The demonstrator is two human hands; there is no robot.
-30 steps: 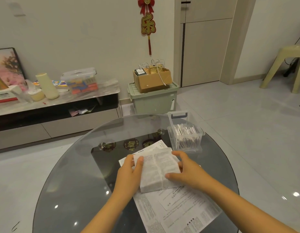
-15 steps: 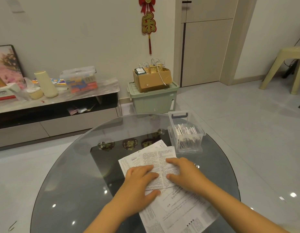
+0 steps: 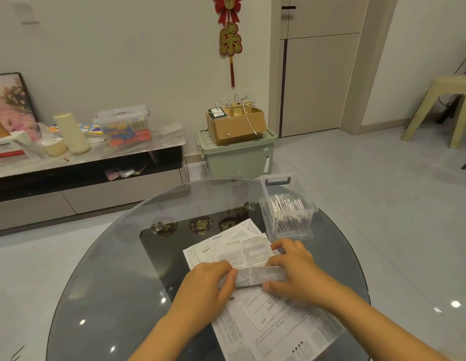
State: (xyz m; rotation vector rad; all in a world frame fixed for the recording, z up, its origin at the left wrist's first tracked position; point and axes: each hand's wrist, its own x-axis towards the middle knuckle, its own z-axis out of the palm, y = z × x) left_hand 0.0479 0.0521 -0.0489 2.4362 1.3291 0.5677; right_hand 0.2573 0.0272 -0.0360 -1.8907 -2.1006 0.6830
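Observation:
A printed paper leaflet (image 3: 248, 252) lies on the round glass table (image 3: 117, 269), on top of other printed sheets (image 3: 276, 324). Its near edge is lifted and folded over into a narrow strip (image 3: 258, 275). My left hand (image 3: 211, 285) pinches the strip's left end. My right hand (image 3: 294, 269) pinches its right end, with the thumb under the fold and fingers on top.
A clear plastic box (image 3: 288, 207) with several white folded slips stands just beyond my right hand. Past the table are a green storage bin (image 3: 237, 155) bearing a cardboard box (image 3: 235, 125), a low cabinet (image 3: 83, 168) on the left and a plastic stool (image 3: 440, 105) at right.
The hands had pressed the folded leaflet flat. Now they have moved to its near edge and lifted it into a new narrow fold.

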